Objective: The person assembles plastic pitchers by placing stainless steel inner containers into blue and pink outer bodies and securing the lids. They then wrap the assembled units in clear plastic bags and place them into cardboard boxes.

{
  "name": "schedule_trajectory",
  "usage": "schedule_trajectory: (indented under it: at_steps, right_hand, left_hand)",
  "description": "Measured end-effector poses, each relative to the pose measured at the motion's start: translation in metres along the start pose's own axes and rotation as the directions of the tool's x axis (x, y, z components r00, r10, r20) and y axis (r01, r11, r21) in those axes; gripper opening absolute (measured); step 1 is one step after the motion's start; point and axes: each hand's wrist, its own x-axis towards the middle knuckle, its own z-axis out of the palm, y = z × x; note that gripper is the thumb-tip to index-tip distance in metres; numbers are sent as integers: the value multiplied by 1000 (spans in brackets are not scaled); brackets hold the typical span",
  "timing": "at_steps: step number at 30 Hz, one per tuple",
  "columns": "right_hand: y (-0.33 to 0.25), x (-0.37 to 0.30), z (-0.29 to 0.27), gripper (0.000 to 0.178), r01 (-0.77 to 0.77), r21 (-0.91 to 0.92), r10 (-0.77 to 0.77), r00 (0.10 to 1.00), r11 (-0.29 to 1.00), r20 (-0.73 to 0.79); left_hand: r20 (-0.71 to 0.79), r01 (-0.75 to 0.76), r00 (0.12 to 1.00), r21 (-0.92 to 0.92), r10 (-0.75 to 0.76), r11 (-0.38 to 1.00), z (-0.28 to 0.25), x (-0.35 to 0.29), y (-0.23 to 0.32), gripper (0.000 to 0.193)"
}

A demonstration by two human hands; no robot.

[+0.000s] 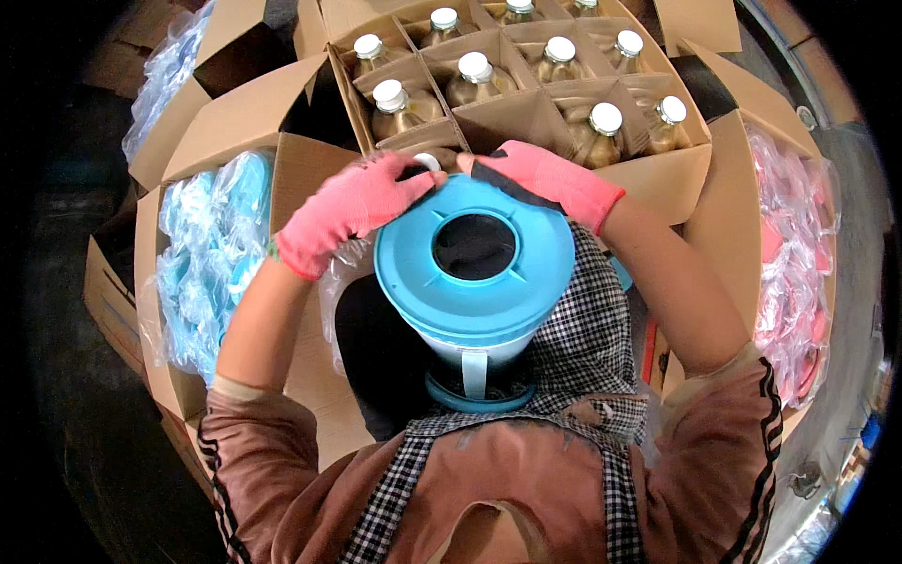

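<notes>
Head view: the far rim of a blue lid [409,258] is touched by the gloved hands. The left hand [355,205] is curled, thumb near fingers, around a white cap [427,162]; whether it is pinched cannot be told. The right hand [540,179] is laid along the rim with fingers bent, tips partly hidden. The lid is seated on a jug [442,352], just on the near side of both hands, its handle [474,374] turned away from them. The jug is probably light, stiff and rather slick; it is best gripped by handle and wall, not lid alone. Beyond the hands, capped jars [479,80], likely breakable, are stood in a divided carton [658,188]. Bagged blue goods [221,235] are packed left of the left hand, pink ones [789,282] well right of the right.
</notes>
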Motion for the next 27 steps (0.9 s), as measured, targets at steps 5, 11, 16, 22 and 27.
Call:
schedule_trajectory:
  at_steps: [5,11,16,22,27]
  right_hand:
    - [17,-4,15,31,-12,904,48,999,427,-10]
    - [21,-23,24,34,78,989,-158,986,129,-57]
    - [37,-16,36,36,160,975,-128,982,153,-141]
    - [33,-32,32,38,188,980,-183,968,65,-174]
    - [39,-29,58,38,381,924,-170,914,43,-369]
  left_hand:
    - [160,-408,912,255,378,877,-3,-37,65,35]
    - [107,-436,886,525,451,731,19,-37,69,30]
    - [107,-257,965,562,238,787,22,-29,82,33]
    - [-172,-593,767,178,618,785,18,-57,61,57]
    - [-519,-451,694,228,499,863,61,-89,52,32]
